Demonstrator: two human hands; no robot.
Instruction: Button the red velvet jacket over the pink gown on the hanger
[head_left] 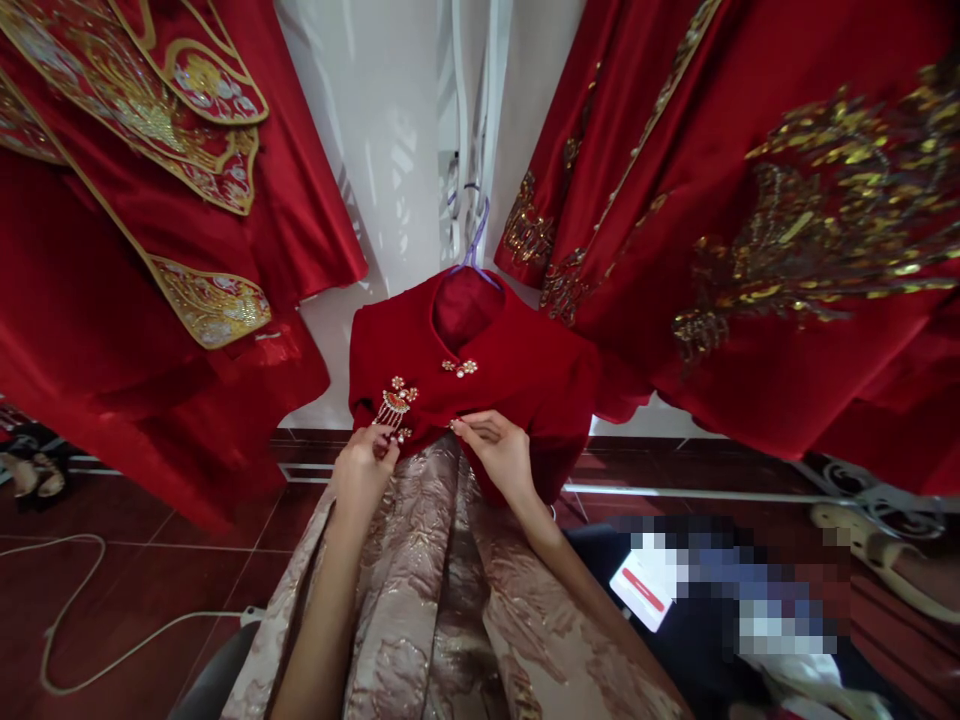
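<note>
Red top (536,365), mid-frame on a hanger (475,245): its dangling brooch (396,403), left of centre, looks fragile; left hand (366,465) and right hand (504,455) each pinch its lower edge narrowly (probably soft, light cloth, best held by plain edges).

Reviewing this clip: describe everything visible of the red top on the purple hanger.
The red top hangs front outward from a purple hanger, against pale panels. It looks like soft, matte cloth, with a dark red lining showing inside its open neckline. A flower-shaped jewelled clasp sits below the neck; a tasselled ornament lies toward picture left. The left hand and right hand touch its lower front.
</note>
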